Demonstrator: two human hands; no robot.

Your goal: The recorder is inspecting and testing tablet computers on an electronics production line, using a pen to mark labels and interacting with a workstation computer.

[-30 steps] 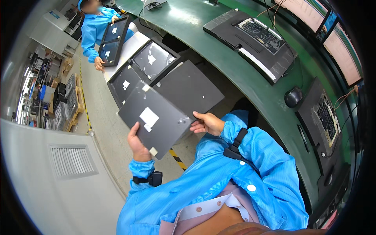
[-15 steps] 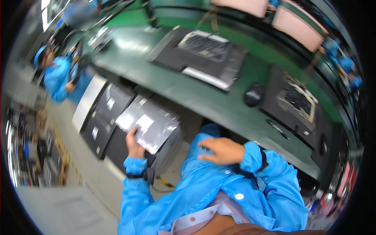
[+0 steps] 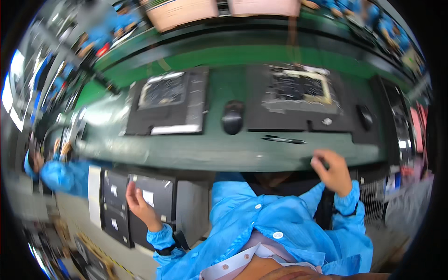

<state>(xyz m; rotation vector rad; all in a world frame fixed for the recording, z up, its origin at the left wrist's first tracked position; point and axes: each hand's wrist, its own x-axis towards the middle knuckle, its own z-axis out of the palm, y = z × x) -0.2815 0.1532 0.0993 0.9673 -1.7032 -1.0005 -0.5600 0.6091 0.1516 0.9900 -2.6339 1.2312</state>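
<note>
My left hand [image 3: 143, 209], fingers stretched, is over a dark flat panel in a clear bag [image 3: 158, 189] with a white label; no grip on it shows. That panel lies on top of a stack at the bench's front left. Further left are similar dark labelled panels [image 3: 115, 205]. My right hand [image 3: 335, 173] hovers at the bench's front edge, thumb and fingers loosely curved and apart, with nothing visible between them. Nearest to it is a black pen [image 3: 283, 139] on the green bench [image 3: 186, 154].
Two dark boards with taped, film-covered panels lie on the bench, at left [image 3: 163, 93] and right [image 3: 303, 91]. A black mouse [image 3: 233, 117] sits between them, another [image 3: 364, 116] further right. A co-worker in blue [image 3: 65, 175] is at far left; a wire basket [image 3: 373, 198] stands at right.
My left hand has let go of the bagged panel, which now lies on the stack. My right hand has moved right to the bench edge. The view has turned toward the bench.
</note>
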